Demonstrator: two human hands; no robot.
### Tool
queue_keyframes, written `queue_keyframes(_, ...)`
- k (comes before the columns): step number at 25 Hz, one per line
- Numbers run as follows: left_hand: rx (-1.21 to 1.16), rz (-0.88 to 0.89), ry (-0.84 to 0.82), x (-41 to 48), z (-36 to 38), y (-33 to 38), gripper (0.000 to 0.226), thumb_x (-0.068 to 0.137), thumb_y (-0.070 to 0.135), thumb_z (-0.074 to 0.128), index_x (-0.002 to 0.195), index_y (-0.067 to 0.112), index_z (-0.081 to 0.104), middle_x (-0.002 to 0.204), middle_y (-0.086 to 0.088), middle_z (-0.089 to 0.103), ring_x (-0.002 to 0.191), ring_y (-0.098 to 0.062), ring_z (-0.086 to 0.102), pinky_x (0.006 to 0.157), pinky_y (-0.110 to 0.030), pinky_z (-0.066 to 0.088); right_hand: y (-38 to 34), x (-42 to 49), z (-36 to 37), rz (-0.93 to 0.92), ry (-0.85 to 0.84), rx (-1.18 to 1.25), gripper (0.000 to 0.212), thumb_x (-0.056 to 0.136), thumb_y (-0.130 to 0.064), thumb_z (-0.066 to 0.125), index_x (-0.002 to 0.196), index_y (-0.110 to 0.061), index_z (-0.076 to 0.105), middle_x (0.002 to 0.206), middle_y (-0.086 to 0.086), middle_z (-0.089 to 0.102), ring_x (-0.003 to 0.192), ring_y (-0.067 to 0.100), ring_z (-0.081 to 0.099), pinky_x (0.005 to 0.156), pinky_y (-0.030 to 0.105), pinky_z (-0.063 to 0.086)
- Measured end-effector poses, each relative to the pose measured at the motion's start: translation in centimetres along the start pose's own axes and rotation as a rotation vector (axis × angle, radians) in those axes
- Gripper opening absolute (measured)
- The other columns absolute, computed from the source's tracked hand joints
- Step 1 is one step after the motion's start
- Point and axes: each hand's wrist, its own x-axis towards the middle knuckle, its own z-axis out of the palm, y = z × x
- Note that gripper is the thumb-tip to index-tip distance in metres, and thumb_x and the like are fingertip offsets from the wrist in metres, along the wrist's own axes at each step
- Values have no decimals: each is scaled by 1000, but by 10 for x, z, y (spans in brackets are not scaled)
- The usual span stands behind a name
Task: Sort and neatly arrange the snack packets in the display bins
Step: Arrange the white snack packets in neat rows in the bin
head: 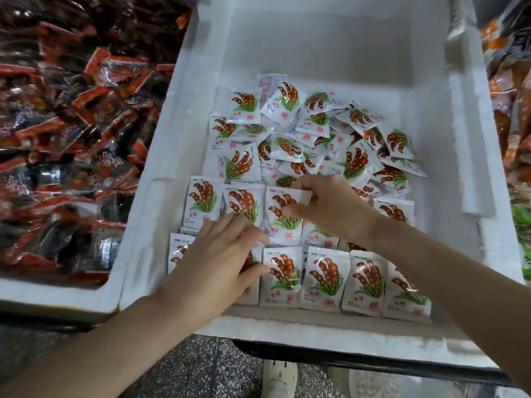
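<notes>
Right hand (330, 208) pinches a packet (283, 222), top pointing away; left hand (218, 254) lies spread on front row (324, 280)

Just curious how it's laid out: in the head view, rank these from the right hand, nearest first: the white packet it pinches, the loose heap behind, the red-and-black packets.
1. The white packet, pinched by the right hand, middle row.
2. The loose heap, just behind the hand.
3. The red-and-black packets, in the left bin.
</notes>
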Motion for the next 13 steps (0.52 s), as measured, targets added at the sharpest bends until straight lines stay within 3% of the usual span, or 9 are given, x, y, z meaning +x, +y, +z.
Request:
queue_keyframes(3,8,14,2,0,1,-1,32,78,43,59,99,19,65,94,5,60,90,-17,58,78,-27,32,-3,4,1,-37,-12,-105,32,87,-35,62,116,-22,58,97,-3,59,78,11,55,63,18,40)
queue_keyframes(7,-4,18,14,0,-1,-1,28,86,40,46,98,21,63,95,7,57,92,-14,52,81,-26,32,3,6,5,-182,-25,-355,41,93,-38,51,128,-16,50,117,-4,50,104,18,53,79,25,37)
queue_keyframes(11,-73,-41,102,27,-23,-12,30,92,35,44,106,16,62,104,2,55,103,-12,44,90,-24,31,7,16,-6,-368,246,-289,30,92,-27,56,120,-15,53,110,-1,52,97,12,50,84,30,47)
queue_keyframes(13,-134,-147,104,55,-31,-24,32,93,30,51,120,13,57,114,-3,53,112,-17,43,95,-29,31,3,32,-14,-364,321,-299,35,91,-23,59,123,-14,52,118,2,54,107,15,50,92,28,42)
